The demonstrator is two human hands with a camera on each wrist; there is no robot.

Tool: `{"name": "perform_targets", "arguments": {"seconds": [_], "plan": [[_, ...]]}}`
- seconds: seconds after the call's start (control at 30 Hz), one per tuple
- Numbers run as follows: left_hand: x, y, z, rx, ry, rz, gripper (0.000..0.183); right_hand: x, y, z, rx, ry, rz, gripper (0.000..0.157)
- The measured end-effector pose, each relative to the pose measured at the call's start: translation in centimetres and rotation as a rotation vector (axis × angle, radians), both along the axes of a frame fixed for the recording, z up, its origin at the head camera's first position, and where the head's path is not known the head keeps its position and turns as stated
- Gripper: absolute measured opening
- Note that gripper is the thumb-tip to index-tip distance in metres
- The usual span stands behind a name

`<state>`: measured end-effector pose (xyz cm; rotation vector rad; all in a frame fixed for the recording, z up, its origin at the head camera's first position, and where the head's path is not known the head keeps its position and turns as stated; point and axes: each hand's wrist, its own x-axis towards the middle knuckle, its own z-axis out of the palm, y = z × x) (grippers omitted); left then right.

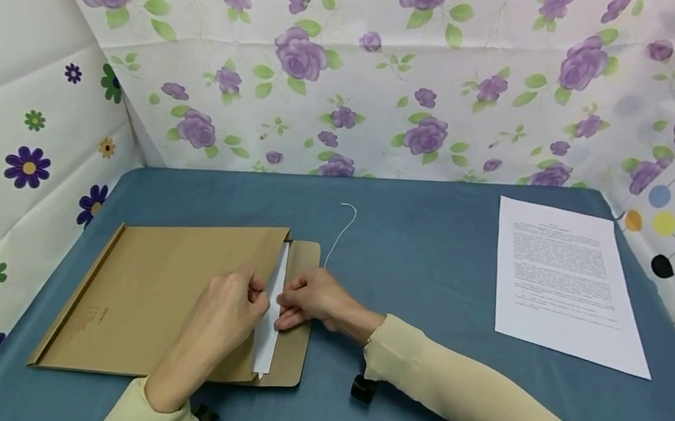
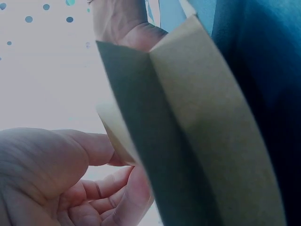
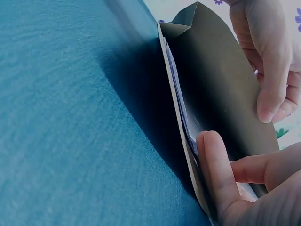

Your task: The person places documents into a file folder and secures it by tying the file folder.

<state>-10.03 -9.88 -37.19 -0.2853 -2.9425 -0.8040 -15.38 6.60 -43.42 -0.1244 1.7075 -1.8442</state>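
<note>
Brown envelope (image 1: 183, 252) lay flat on the blue table (image 1: 424, 255), left of centre, mouth to the right. My left hand (image 1: 224, 307) had thumb and fingers curled tight, pinching the edge of the envelope's upper side at the mouth; both wrist views showed that side raised. My right hand (image 1: 312, 297) was at the same mouth, fingers on the white papers (image 1: 265, 351), two of them fairly straight along the stack. Couldn't tell whether that hand pinched the papers or only rested against them.

Progress, my judgement: partway. Papers sat mostly inside, just a narrow white strip showing at the mouth. One moment alone couldn't settle whether they were going in or coming out. How many sheets: couldn't tell.

Not done: flap (image 1: 289, 359) was unfolded, flat to the right of the mouth, so the envelope wasn't closed. White string (image 1: 342, 234) trailed loose on the table beyond my right hand, wound round nothing; its near end was hidden. One printed sheet (image 1: 567, 279) lay well apart, far right, with neither hand near it. If that sheet belonged with the others, it was left over too.
</note>
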Motion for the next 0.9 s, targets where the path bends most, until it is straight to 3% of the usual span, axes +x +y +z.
{"name": "perform_targets", "arguments": {"seconds": [0.73, 0.9], "plan": [[-0.02, 0.01, -0.05, -0.009, 0.014, -0.021, 0.006, 0.15, -0.64, -0.11, -0.016, -0.032, -0.03, 0.015], [0.05, -0.01, -0.12, -0.009, 0.022, -0.028, 0.006, 0.44, -0.19, 0.14, 0.084, 0.072, 0.034, 0.022]]}}
